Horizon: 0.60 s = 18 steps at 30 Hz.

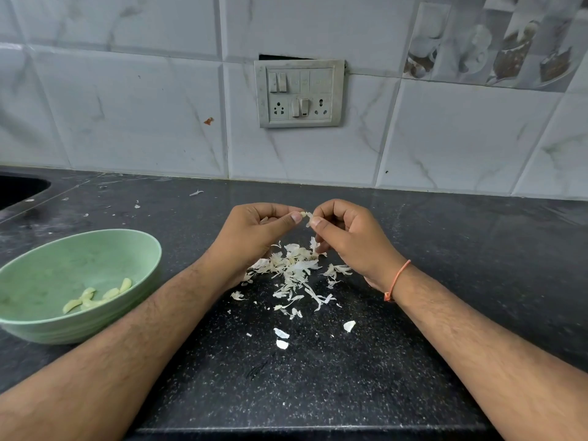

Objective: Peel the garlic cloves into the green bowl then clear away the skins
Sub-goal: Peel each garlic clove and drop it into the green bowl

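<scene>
Left hand (254, 229) and right hand (346, 232) both pinching garlic clove (304, 214) above skins (294, 270), so peel drops clear of green bowl (76, 249).

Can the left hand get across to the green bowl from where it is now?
Probably yes. The left hand pinches a small garlic clove together with the right hand, and only bare black speckled countertop lies between it and the round green plastic bowl.
</scene>
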### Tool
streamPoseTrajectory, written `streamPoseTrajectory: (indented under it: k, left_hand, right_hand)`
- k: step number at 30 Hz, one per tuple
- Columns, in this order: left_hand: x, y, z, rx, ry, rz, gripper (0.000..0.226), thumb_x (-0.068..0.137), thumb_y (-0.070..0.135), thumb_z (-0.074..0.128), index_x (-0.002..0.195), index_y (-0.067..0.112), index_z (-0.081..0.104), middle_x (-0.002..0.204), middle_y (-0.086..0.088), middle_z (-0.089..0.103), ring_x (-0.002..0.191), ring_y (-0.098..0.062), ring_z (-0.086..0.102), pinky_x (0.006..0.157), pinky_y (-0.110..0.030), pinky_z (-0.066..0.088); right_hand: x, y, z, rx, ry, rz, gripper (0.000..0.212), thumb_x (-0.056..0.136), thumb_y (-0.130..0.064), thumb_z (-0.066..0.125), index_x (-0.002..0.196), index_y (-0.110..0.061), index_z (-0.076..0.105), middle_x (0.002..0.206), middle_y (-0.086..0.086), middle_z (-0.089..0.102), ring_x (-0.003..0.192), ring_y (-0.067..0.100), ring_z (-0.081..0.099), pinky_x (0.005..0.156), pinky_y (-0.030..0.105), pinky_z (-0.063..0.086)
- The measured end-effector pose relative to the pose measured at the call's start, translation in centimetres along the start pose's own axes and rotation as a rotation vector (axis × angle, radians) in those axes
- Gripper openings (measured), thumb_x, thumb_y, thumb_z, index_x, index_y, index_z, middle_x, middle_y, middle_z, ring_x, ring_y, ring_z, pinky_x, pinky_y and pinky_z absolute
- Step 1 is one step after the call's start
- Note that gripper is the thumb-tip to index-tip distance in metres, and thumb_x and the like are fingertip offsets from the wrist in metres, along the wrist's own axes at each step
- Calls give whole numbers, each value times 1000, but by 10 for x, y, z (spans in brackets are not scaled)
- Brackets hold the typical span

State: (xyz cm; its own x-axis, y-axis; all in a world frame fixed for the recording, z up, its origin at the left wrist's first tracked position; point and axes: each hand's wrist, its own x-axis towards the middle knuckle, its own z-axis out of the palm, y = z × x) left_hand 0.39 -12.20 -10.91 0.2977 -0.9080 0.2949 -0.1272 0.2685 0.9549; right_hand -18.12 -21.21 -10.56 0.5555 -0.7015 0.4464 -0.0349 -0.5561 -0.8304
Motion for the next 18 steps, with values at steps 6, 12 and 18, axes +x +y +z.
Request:
streamPoseTrajectory:
  k: [6,12,18]
  left_hand:
    - [0,2,-1,-62,31,-48,14,96,27,78,104,18,84,61,5,42,53,-11,33,44,-21,34]
    - [0,3,-1,-83,48,-77,13,97,25,76,106,17,83,54,8,41,49,-9,33,42,-19,31]
    - [0,3,0,-109,36,-93,16,97,26,76,108,16,82,54,10,40,49,-6,34,43,-19,34]
  right_hand:
    - [0,-8,-9,4,30,23,6,100,-13,72,96,-10,76,85,16,72,77,23,69,79,53,66]
    - [-4,-18,-24,-250,-219,12,11,102,-24,71,96,-26,80,90,1,78,86,26,76,78,49,66]
    - [-5,-17,-19,-421,-249,-61,10,85,-29,90,81,-33,81,82,-16,78,77,3,73,73,21,56]
